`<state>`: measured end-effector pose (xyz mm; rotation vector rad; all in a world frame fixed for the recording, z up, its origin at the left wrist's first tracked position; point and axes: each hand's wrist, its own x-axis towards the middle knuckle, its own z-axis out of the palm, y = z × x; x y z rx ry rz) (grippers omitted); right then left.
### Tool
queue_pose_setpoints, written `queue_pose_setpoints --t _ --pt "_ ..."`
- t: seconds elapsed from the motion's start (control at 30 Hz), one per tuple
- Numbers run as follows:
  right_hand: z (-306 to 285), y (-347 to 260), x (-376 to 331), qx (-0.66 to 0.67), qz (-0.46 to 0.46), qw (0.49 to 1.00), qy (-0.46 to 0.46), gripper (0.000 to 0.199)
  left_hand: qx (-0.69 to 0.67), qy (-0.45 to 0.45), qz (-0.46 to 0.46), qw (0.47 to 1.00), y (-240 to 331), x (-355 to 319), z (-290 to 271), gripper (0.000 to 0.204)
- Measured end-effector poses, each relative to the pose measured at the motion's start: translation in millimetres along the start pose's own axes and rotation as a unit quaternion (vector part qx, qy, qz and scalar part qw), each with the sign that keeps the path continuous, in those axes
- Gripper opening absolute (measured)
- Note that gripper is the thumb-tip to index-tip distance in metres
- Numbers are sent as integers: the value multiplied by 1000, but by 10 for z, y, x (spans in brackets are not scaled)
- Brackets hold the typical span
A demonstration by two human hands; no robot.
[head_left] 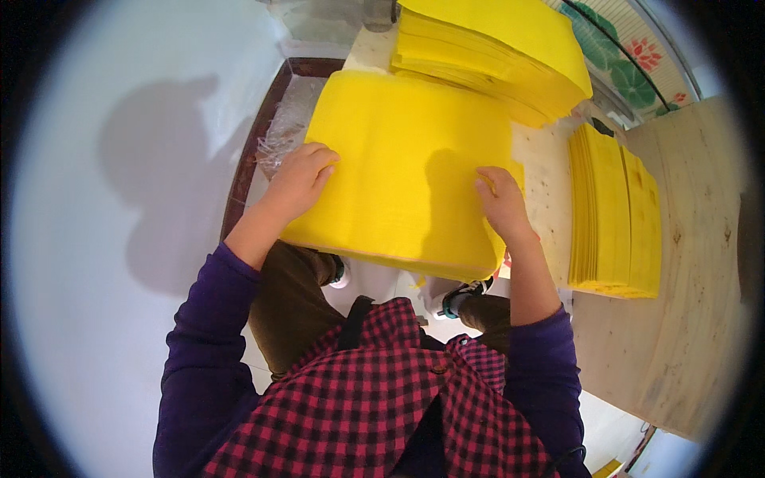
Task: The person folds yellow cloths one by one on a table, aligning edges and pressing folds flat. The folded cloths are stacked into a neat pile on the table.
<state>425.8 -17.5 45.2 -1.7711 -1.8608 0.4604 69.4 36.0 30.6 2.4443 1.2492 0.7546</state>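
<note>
A thick stack of yellow sheets (406, 159) lies on a pale wooden table (701, 263), overhanging its near edge above my lap. My left hand (301, 179) rests flat on the stack's left edge, fingers curled over the top sheet. My right hand (500, 199) presses on the stack's right side, fingers bent at the top sheet. Neither hand lifts anything clear of the stack.
A second pile of yellow sheets (498, 52) lies fanned out behind the stack. A third neat pile (613, 211) stands to the right on the table. Crumpled clear plastic (279, 135) sits at the left edge. A pale floor (119, 199) spreads to the left.
</note>
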Motion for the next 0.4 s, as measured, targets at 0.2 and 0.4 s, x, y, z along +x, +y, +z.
queue_pose_setpoints --t 0.2,0.4 --pt "-229 -82 -429 -27 -37 999 -7 30 -9 3 37 999 33 -284 -102 26" --pt "-233 -33 -614 -79 -59 994 -38 33 -39 -58 8 998 -7 -550 -138 38"
